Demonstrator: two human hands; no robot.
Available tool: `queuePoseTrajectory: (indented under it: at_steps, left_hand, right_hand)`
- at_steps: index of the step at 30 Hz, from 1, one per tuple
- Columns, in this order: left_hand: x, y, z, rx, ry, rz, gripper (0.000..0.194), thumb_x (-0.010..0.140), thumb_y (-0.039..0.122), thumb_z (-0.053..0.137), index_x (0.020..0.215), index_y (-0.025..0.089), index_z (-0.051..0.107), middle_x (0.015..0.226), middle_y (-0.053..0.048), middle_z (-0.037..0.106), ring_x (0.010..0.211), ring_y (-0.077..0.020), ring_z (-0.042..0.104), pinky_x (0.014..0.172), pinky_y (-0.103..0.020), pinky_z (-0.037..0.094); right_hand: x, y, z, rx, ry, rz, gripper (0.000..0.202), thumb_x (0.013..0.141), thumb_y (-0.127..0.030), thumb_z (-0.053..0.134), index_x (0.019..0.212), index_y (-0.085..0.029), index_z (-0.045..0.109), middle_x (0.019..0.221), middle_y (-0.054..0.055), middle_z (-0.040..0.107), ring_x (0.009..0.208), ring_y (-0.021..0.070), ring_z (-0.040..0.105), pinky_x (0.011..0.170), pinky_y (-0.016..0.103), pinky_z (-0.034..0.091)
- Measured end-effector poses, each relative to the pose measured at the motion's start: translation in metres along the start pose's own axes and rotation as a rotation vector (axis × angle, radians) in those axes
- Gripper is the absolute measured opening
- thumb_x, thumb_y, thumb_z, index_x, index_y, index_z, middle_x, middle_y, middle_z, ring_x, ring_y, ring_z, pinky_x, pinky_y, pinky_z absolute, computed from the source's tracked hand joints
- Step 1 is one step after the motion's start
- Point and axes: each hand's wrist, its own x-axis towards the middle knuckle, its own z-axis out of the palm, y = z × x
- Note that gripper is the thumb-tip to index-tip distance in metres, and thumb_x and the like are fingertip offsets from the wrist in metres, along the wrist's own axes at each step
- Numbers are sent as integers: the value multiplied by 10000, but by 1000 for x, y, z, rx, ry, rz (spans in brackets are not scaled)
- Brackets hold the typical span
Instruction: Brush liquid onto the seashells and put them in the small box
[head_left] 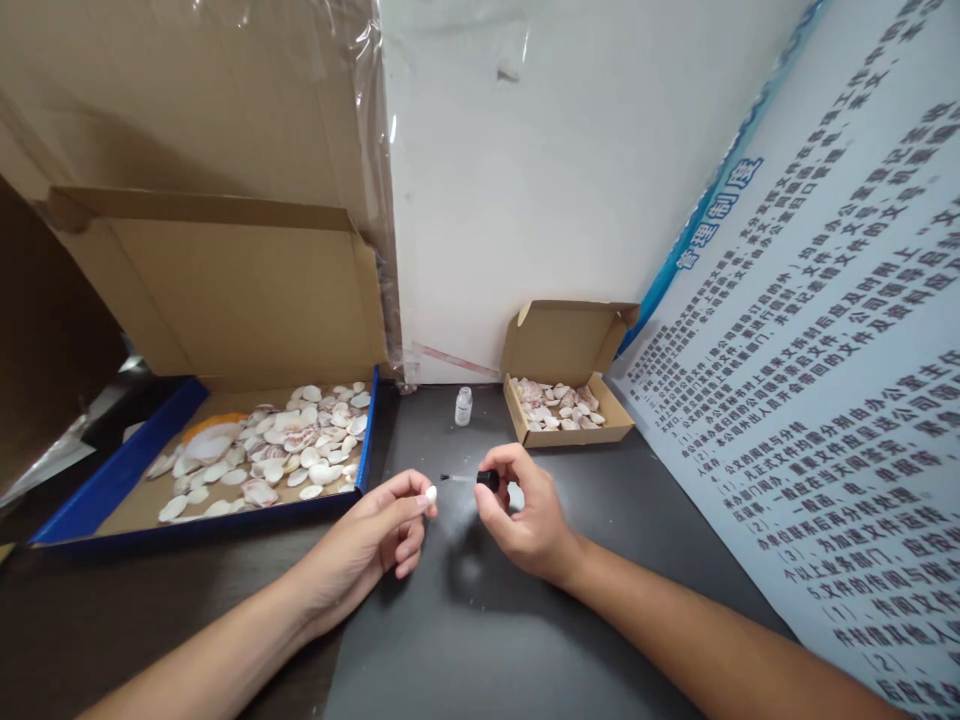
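Between thumb and fingers of my left hand is a small white seashell. My right hand pinches the black cap of a brush applicator. Its thin stem points left, and the dark brush tip is close to the shell, with a small gap between them. A small clear glass bottle with a label stands uncapped beyond my hands. Behind my right hand, a pale shell-like piece shows partly on the table.
On the left, an open blue-sided cardboard box holds many shells and an orange piece. A smaller open cardboard box with shells stands at back right. A white panel rises behind; a printed poster leans along the right.
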Motion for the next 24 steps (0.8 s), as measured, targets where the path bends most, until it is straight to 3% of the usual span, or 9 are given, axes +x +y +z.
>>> queuePoseTrajectory:
  at_steps: [14,24]
  left_hand:
    - [2,-1,-5,-35,-47,-38,163,842,294,617,856,173,509,755,27,497,492,-36,342,452,-176,309]
    - [2,2,-5,-39,-78,-27,128,875,279,533,822,166,505,840,10,556,430,-34,372,385,-188,378]
  right_hand:
    - [-2,1,0,41,-38,-28,154,807,-205,560,947,-218,499,632,-58,461,499,95,452,485,213,401]
    - [1,-1,-1,37,-12,6,126,823,-193,541,935,-211,487,614,-67,434,488,89,433,480,206,381]
